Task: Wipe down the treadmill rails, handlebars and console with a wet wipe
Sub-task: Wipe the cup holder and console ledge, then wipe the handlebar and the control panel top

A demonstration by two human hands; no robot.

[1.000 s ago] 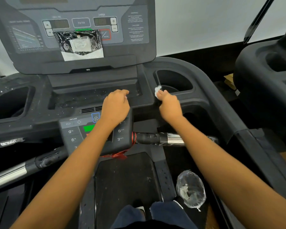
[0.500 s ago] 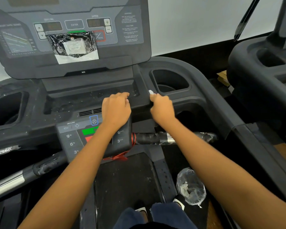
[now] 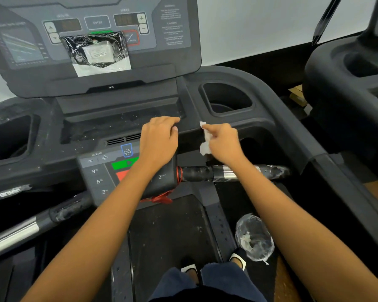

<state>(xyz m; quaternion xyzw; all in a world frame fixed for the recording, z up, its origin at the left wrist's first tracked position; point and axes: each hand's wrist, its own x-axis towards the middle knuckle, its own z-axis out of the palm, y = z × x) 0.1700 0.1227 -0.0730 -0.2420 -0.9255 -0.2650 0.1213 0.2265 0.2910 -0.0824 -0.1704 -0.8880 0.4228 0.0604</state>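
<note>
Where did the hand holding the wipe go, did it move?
Yes. The right hand, gripping the wet wipe, slid slightly back toward the person, away from the cup holder.

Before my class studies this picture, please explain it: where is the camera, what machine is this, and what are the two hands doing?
There is one picture, taken by a camera worn on the person's head, looking down at their arms. The machine is a treadmill: its console stands ahead and the black belt lies below. The left hand rests on the small control panel. The right hand pinches a white wet wipe at the dark ledge below the cup holder. A handlebar runs under that arm. A crumpled clear plastic bag lies near the right foot.
</note>
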